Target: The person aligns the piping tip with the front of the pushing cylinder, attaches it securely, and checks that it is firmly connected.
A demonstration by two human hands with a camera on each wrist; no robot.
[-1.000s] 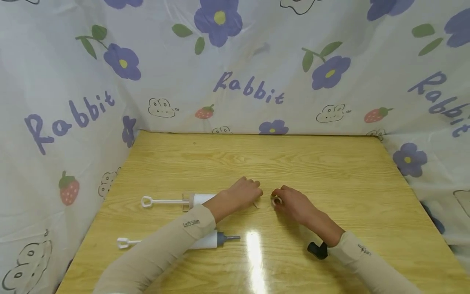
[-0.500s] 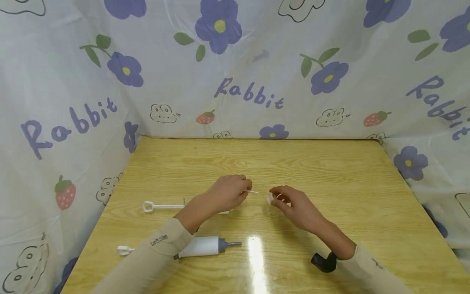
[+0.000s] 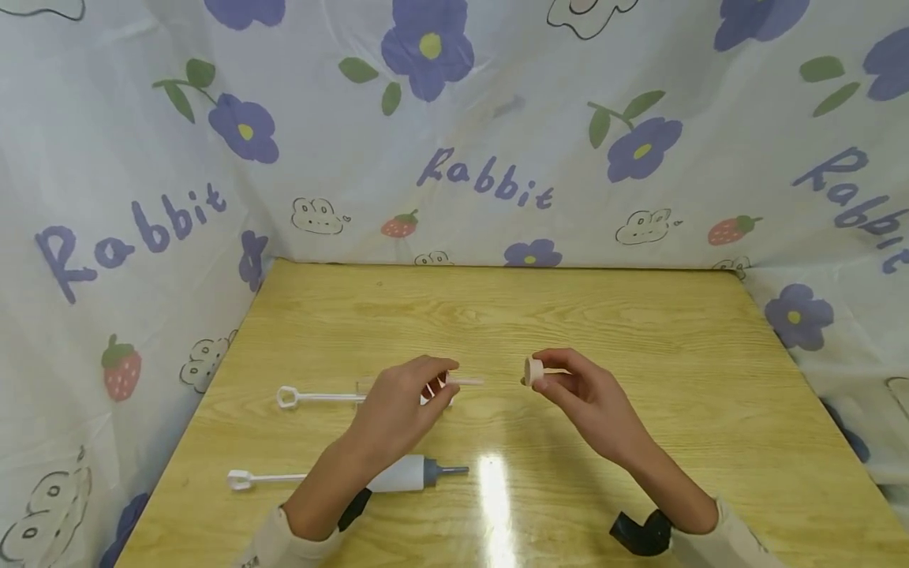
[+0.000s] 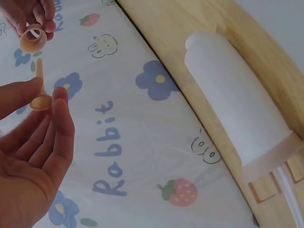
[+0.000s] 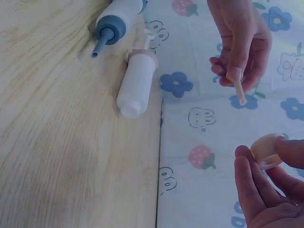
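My left hand (image 3: 398, 410) pinches a small beige nozzle (image 3: 470, 382) between thumb and fingers, its thin tube pointing right. The left wrist view shows the nozzle's flared round base (image 4: 41, 102). My right hand (image 3: 600, 406) holds a beige ring-shaped cap (image 3: 534, 371) by its edge. In the left wrist view the cap's open hole shows. Nozzle and cap are held apart, above the table. Behind my left hand lies a large white syringe (image 5: 136, 85) with a beige collar, its front end bare; in the head view the hand hides most of its barrel.
A second white syringe (image 3: 399, 474) with a grey-blue cap and nozzle lies nearer on the wooden table (image 3: 611, 315), partly behind my left forearm. Black wrist gear (image 3: 641, 534) sits by the right wrist. A flower-print cloth (image 3: 483, 102) rises behind and beside the table.
My left hand has moved left and turned, still holding the nozzle, which now points right. My right hand keeps the cap and has turned it so its opening faces left.
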